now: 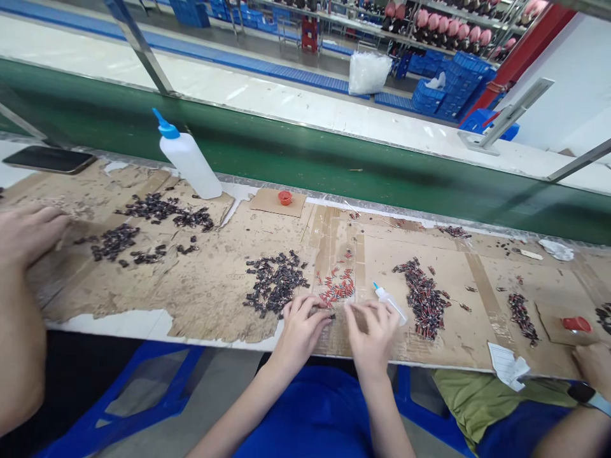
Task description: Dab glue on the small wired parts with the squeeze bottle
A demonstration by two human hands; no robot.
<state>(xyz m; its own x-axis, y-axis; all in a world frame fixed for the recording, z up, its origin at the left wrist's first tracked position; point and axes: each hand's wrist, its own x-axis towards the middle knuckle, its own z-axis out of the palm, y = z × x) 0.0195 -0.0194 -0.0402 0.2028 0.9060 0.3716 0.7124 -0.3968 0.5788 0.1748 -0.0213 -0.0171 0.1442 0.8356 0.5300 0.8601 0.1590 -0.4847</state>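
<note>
My left hand (305, 327) pinches a small black part (332, 315) at its fingertips, low over the cardboard near the front edge. Just right of it, my right hand (373, 331) has thumb and forefinger drawn together; whatever they hold is too small to make out. Between and beyond the hands lies a loose scatter of small red parts (338, 287). A pile of small black parts (275, 280) spreads left of them. Partly behind my right fingers is a small white bottle with a blue tip (391, 304). Further right sits a pile of joined red-and-black parts (424, 299).
Cardboard (214, 286) covers the bench. A large white squeeze bottle (191, 162), a red cup (285, 198) and a phone (50, 159) stand or lie toward the back. Co-workers' arms reach in at left (23, 242) and right (594, 362). Beyond runs a green belt (334, 165).
</note>
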